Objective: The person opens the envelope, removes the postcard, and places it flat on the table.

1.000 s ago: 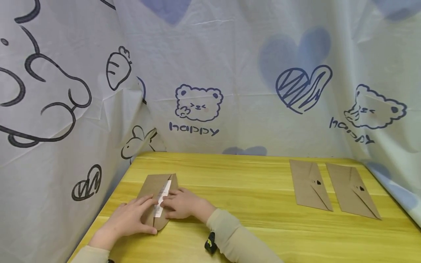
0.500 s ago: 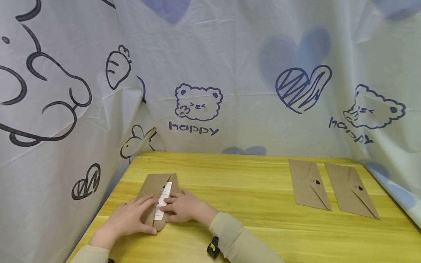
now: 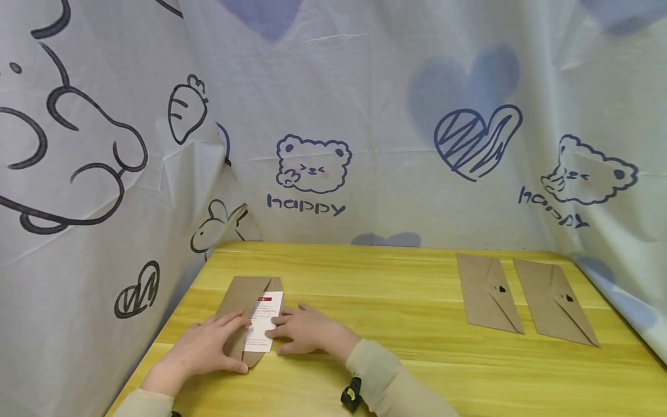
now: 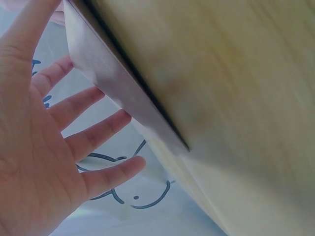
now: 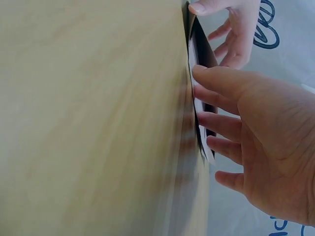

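Observation:
A brown paper envelope [image 3: 241, 292] lies at the left of the table, its flap side up and its opening facing right. Out of that opening sticks a white printed card [image 3: 262, 327] with a red strip near its far end. My left hand [image 3: 205, 346] rests on the envelope, fingers spread and fairly straight, thumb at the near corner. The right hand [image 3: 311, 331] touches the card's right edge with its fingertips. In the right wrist view, the right hand's thumb [image 5: 206, 73] is at the lifted opening. Flat fingers [image 4: 96, 130] lie on the envelope in the left wrist view.
Two more brown envelopes, one [image 3: 487, 298] beside the other [image 3: 554, 304], lie at the table's right, each flap marked with a small dark spot. A white patterned curtain [image 3: 385, 191] closes off the back and sides of the yellow wooden table [image 3: 396, 301].
The right hand has moved rightward, and the card has slid farther out of the envelope, showing its red strip. The left hand has stayed on the envelope.

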A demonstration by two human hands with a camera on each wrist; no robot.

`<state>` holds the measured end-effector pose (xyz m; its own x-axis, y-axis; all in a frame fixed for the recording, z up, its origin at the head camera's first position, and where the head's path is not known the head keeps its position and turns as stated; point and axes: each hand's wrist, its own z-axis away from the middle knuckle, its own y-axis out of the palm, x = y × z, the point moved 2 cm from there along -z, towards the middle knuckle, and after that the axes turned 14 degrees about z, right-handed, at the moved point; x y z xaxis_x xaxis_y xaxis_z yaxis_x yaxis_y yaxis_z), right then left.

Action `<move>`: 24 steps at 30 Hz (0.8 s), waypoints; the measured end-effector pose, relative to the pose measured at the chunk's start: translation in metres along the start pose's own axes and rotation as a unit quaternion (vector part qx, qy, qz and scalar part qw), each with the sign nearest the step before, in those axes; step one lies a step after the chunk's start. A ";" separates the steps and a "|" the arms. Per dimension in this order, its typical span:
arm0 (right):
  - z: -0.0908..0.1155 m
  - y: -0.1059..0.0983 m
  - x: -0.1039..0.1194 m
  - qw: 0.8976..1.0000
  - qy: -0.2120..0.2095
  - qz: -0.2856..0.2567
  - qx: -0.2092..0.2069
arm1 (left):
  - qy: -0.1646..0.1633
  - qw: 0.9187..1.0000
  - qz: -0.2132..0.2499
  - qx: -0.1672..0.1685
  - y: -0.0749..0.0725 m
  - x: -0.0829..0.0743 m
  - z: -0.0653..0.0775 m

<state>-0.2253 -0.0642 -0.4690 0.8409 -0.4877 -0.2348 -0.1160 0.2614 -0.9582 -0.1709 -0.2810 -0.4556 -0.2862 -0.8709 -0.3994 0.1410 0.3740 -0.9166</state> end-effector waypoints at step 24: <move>-0.038 -0.001 -0.022 0.967 0.216 -0.054 -0.121 | 0.014 1.000 0.002 0.004 0.003 0.003 -0.004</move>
<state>-0.2637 -0.0851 -0.4688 0.5615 -0.8175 -0.1281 -0.2048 0.0127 -0.9787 -0.1748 -0.2810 -0.4595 -0.3113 -0.8608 -0.4027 0.1497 0.3741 -0.9152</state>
